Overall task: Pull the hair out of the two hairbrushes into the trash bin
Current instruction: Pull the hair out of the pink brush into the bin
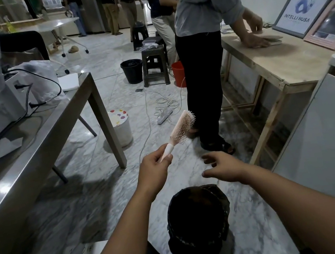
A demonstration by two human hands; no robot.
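A steel bench [39, 133] stands at nine o'clock, a wooden bench [265, 62] at two, and a standing person's dark trouser legs [204, 90] rise just behind the hairbrush [181, 128]. Whether hair sits in its bristles is too blurred to tell. The black-lined trash bin [198, 220] sits below both arms. The left hand [154, 169] is clamped on the handle, the brush's long axis pointing to one o'clock; the right hand [222, 167] hovers with fingers apart, holding nothing.
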